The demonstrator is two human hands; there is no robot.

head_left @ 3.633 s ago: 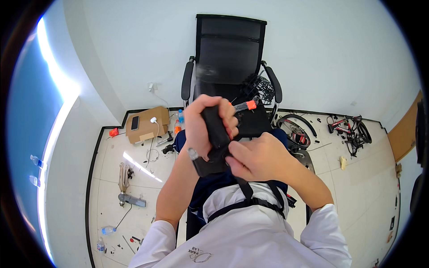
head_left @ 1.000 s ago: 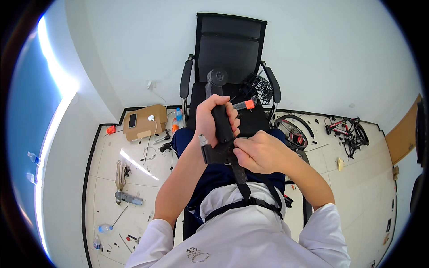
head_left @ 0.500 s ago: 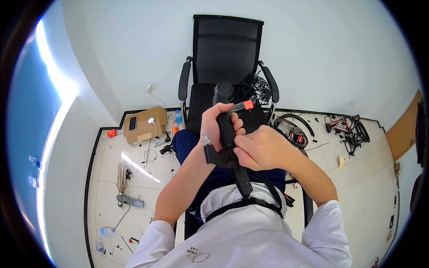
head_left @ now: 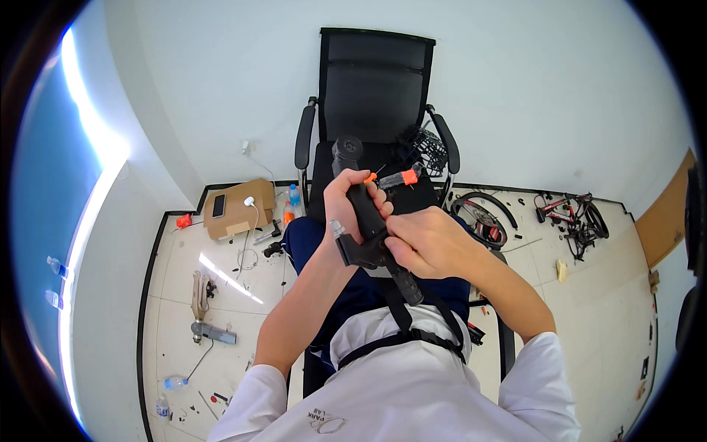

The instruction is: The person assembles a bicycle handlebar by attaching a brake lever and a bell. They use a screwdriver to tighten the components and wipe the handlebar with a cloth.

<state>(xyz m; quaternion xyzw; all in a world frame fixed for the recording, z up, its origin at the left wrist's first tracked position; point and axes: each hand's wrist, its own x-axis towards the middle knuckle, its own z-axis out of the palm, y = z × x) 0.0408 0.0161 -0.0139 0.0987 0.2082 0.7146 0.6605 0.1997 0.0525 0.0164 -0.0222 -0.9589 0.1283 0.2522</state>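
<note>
A black tubular part (head_left: 367, 208) with a round capped end slants across my lap. From its lower half a short side branch (head_left: 355, 254) with a clear tip sticks out to the left. My left hand (head_left: 349, 197) is wrapped round the upper tube. My right hand (head_left: 427, 243) is closed against the tube near the branch, its fingertips partly hidden. A small orange piece (head_left: 370, 177) shows beside my left fingers; whether I touch it, I cannot tell. Beyond my hands, a grey-and-orange item (head_left: 400, 178) lies on the black chair seat.
A black mesh office chair (head_left: 375, 88) faces me, with a black wire basket (head_left: 426, 149) on its seat. Cardboard (head_left: 239, 214) with a phone (head_left: 219, 205) lies at left, near bottles (head_left: 288, 212). A wheel (head_left: 482, 221) and red-black bike parts (head_left: 571, 217) are at right.
The tube has tilted further: its capped end shifted left and its lower end swung right. An orange piece now shows beside my left fingers. Both hands keep their hold.
</note>
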